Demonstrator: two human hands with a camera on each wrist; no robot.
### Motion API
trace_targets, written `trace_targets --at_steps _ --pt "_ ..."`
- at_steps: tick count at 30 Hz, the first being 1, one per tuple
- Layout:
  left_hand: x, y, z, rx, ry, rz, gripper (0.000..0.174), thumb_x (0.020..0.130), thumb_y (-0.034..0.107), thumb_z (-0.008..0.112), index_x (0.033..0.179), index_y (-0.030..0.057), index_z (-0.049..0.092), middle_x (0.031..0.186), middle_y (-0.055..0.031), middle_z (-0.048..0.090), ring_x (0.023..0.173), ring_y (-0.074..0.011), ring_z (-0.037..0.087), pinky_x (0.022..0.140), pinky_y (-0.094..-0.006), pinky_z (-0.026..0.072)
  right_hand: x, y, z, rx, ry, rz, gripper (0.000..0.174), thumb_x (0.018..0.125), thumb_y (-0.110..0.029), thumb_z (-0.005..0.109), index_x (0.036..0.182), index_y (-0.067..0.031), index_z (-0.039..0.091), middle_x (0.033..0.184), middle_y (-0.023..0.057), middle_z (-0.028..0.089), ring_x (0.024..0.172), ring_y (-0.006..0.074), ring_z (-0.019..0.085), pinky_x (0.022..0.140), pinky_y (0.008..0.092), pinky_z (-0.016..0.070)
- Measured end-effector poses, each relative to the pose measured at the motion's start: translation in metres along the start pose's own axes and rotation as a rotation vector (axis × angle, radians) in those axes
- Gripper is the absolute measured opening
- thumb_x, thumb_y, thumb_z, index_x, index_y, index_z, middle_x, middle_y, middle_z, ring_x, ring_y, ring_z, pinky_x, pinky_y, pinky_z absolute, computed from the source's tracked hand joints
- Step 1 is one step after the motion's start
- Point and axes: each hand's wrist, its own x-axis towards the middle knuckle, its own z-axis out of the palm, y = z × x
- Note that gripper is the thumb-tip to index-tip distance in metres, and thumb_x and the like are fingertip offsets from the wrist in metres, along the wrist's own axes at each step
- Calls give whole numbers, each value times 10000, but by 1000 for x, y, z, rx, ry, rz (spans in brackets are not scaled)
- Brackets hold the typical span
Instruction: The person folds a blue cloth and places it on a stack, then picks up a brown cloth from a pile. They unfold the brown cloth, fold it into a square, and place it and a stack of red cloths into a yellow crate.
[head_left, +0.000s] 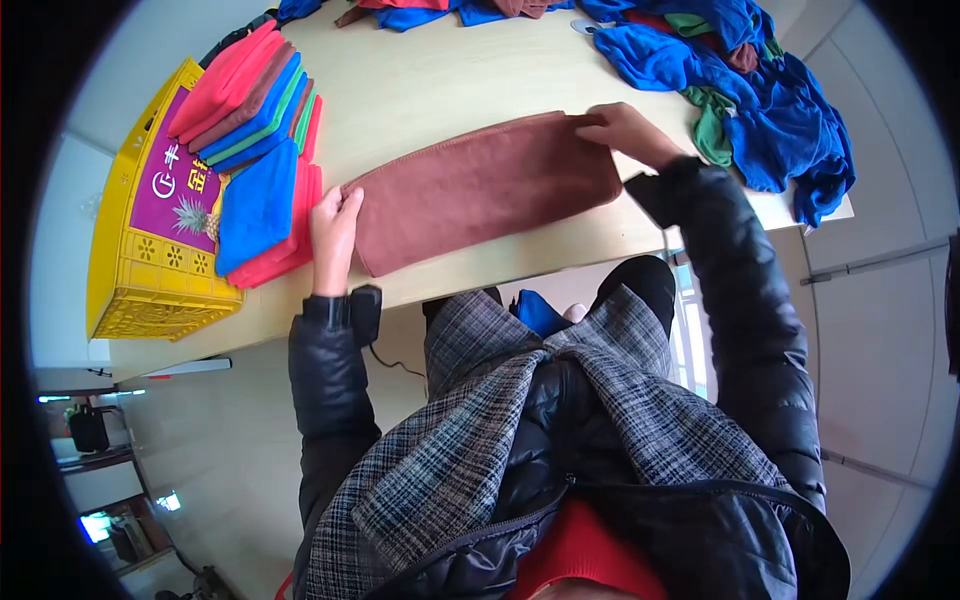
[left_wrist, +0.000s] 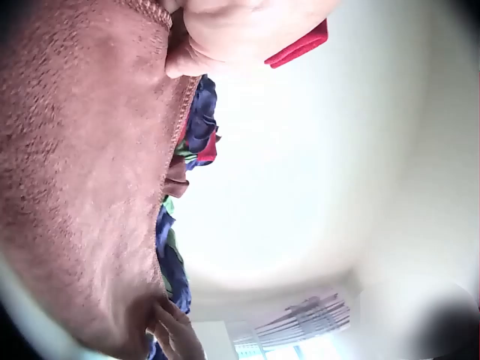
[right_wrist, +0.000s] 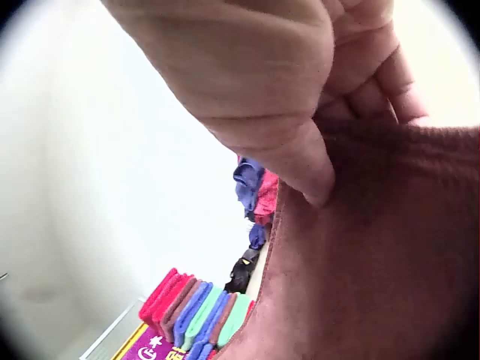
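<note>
A brown towel (head_left: 490,190), doubled into a long strip with stitched edges, is stretched between both hands over the front of the table. My left hand (head_left: 335,230) pinches its left end, thumb on top. At the far right corner, my right hand (head_left: 630,135) grips the other end. The right wrist view shows the thumb of the right hand (right_wrist: 300,112) pressed on the brown cloth (right_wrist: 375,262), fingers behind it. In the left wrist view the towel (left_wrist: 82,165) hangs from the left hand (left_wrist: 240,30), its nap visible.
Folded towels (head_left: 255,100) in red, brown, blue and green are stacked at the left, beside a yellow crate (head_left: 170,280) with a purple label. Loose blue, green and red cloths (head_left: 770,120) lie heaped at the right, more along the far edge. The table's (head_left: 440,70) front edge runs before the person.
</note>
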Motion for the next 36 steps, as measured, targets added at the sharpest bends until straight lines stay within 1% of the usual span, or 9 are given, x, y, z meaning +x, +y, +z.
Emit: trace_targets --at_steps 4,6,11,16,22,26,28,32,36 --pt "25 -35 11 195 41 -78 230 958 134 643 806 -19 564 702 6 536 682 -51 435 583 -284 402 50 47 50 187 76 94 377 862 -289 733 1088 12 721 922 128 746 860 194 699 795 320 546" --pt "31 -57 4 280 40 -104 165 979 140 633 905 -8 645 784 29 605 712 -41 503 627 -245 432 58 60 57 187 78 111 430 872 -328 731 1119 23 709 950 129 743 911 179 699 823 320 544" --pt "12 -43 5 255 61 -50 241 948 136 666 799 -29 572 690 -6 555 664 -57 448 582 -286 412 11 25 36 459 -1 366 436 937 -354 678 1205 -10 673 956 60 714 871 150 658 788 287 525" --pt "-13 -25 10 376 92 -102 256 948 163 665 819 -30 556 683 -82 558 651 -94 483 607 -318 432 -25 13 51 513 10 410 341 944 -321 668 1102 -20 700 864 41 689 729 132 625 634 273 492" --pt "-22 -19 19 574 296 -15 290 950 209 657 826 -11 514 721 -182 561 664 -276 589 656 -421 459 -10 18 78 289 437 203 294 880 -273 676 984 2 696 826 215 688 773 353 677 738 409 525" --pt "-22 -29 16 609 276 17 265 970 181 647 840 -16 528 689 -101 542 655 -198 517 661 -367 456 -15 17 75 204 339 328 316 875 -295 685 982 2 706 851 202 714 817 342 700 761 406 546" --pt "-26 -33 13 526 276 46 238 944 232 656 1045 19 621 894 -176 687 826 -345 668 744 -416 510 -22 11 68 231 331 358 335 871 -311 689 1005 -5 708 857 191 724 831 334 710 774 401 554" --pt "-50 -7 25 491 201 -174 348 930 243 671 1222 64 612 1038 -185 711 943 -352 685 807 -416 525 -40 4 71 204 309 406 332 882 -321 676 1042 -31 704 836 166 726 784 309 710 739 401 550" --pt "-74 5 48 673 295 98 440 916 217 686 1326 109 567 1001 -201 723 927 -377 700 784 -451 533 -59 1 79 78 431 348 266 912 -300 641 1032 -72 706 798 145 720 717 308 699 703 404 543"
